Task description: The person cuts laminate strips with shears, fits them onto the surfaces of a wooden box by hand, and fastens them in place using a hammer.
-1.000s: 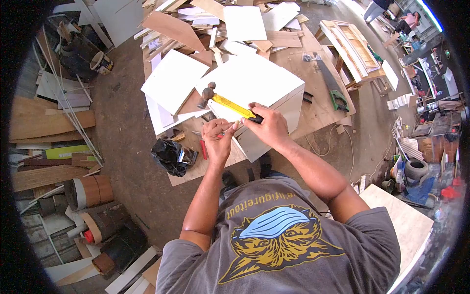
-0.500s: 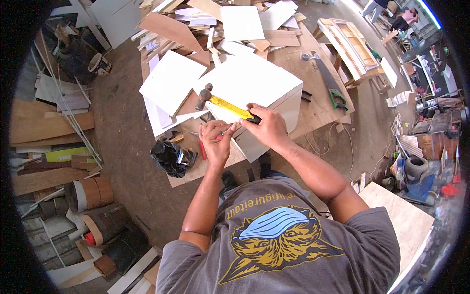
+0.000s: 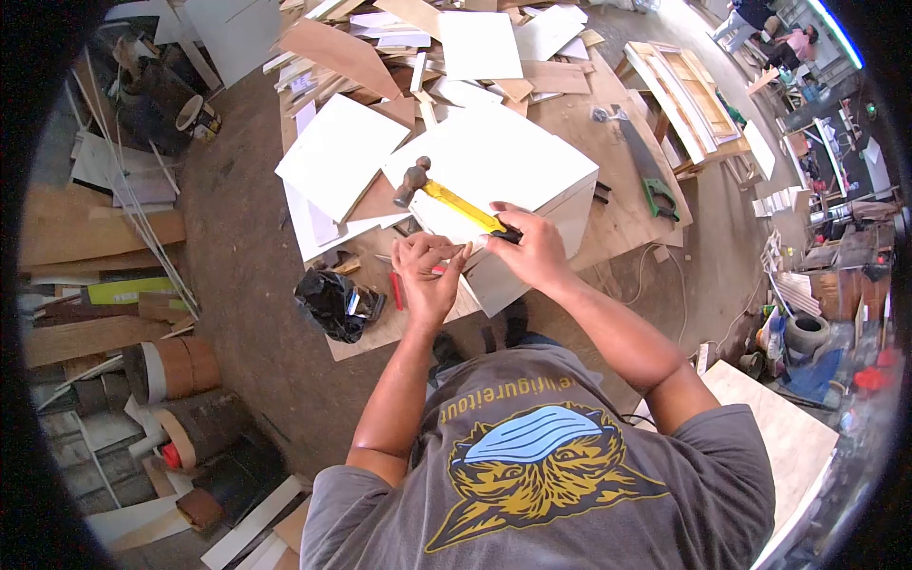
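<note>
My right hand (image 3: 534, 249) is closed on the black grip of a yellow hammer (image 3: 459, 206), whose dark metal head points up and left over a white box (image 3: 494, 157). Close beside it, at the box's near edge, my left hand (image 3: 427, 275) is pinched; whatever its fingertips hold is too small to name. The fingertips of both hands nearly meet. A red-handled tool (image 3: 397, 290) lies just left of my left hand. Beyond it sits a black plastic bag (image 3: 334, 304).
White panels (image 3: 342, 157) and wood offcuts (image 3: 342, 57) are heaped on the plywood table (image 3: 617, 218). A green-handled saw (image 3: 646, 166) lies at the right. A wooden frame (image 3: 686, 95) stands beyond. People (image 3: 793, 46) are in the far right background.
The hammer and both hands have shifted slightly right in view, along with the box. The hammer is still in my right hand and my left hand is still pinched.
</note>
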A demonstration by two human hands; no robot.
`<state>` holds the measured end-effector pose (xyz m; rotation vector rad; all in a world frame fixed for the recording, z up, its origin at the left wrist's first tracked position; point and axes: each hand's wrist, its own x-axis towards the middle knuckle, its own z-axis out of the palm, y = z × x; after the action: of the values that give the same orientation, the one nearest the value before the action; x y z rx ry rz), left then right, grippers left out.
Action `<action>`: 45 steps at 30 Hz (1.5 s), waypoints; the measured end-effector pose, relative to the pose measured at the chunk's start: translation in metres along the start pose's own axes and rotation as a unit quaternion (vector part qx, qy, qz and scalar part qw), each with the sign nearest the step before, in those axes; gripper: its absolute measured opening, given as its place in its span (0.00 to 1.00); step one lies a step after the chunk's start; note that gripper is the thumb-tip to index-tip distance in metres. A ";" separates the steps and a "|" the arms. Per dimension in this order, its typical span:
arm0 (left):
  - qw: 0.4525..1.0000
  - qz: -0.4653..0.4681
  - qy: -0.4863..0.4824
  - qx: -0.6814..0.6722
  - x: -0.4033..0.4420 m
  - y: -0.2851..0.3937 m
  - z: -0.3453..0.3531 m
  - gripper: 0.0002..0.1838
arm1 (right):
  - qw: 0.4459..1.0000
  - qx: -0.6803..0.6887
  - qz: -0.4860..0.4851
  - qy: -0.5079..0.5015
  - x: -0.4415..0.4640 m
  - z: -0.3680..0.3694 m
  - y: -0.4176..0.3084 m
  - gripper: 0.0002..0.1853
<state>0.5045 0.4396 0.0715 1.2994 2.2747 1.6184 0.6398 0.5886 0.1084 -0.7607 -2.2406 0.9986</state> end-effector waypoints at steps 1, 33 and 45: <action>1.000 0.003 -0.002 -0.005 0.000 0.001 0.000 0.07 | 1.000 -0.009 -0.002 0.005 0.000 -0.004 0.000 0.18; 0.999 0.035 -0.035 0.011 0.002 -0.001 -0.004 0.05 | 0.951 -0.253 -0.062 -0.165 0.007 -0.140 -0.061 0.18; 0.999 0.035 -0.020 -0.007 -0.001 -0.002 0.000 0.05 | 0.967 -0.223 -0.024 -0.118 0.009 -0.137 -0.048 0.18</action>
<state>0.5041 0.4391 0.0692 1.4084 2.2147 1.6124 0.7150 0.6313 0.2248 -0.7989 -2.7259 0.5858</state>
